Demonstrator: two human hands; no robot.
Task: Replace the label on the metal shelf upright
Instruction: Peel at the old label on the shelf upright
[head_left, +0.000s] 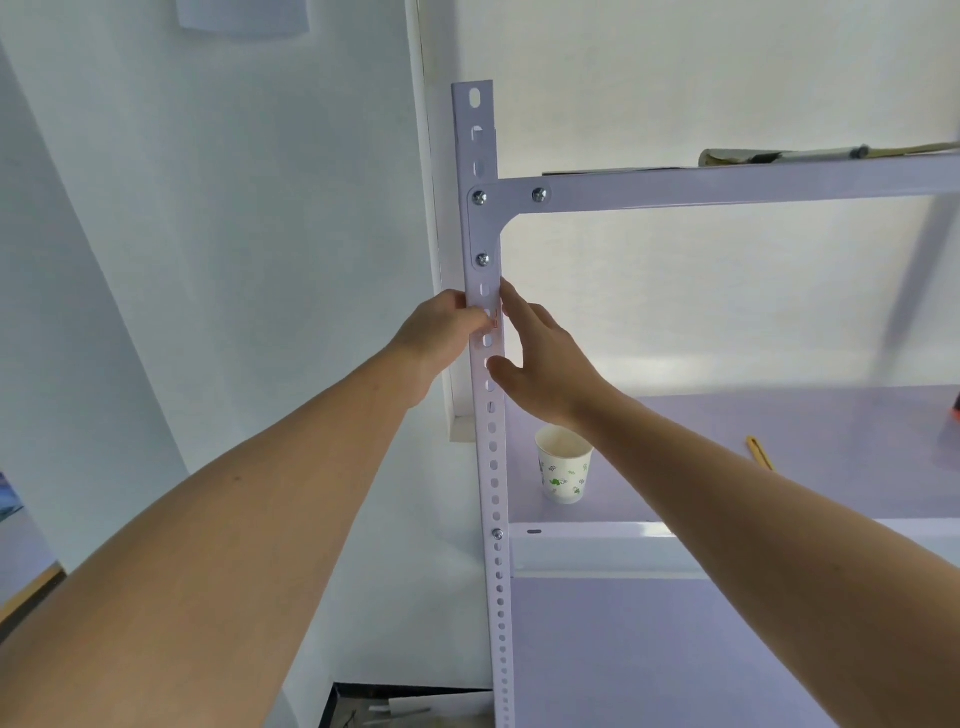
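A paper cup (563, 470), partly hidden by the right forearm, and a yellow tool (759, 453) rest on the shelf (779, 415). The upright (493, 467) runs vertically. The label (497, 318) sits on its front face below the corner bracket (483, 228), too small to show its axis. The left hand (441, 327) pinches the label. The right hand (545, 358), fingers straight, touches the upright's right edge.

Head view, close, facing shelf upright (493, 551)

A patterned paper cup (563, 470) and a thin yellow item (759, 453) sit well apart on the pale shelf board (831, 426).
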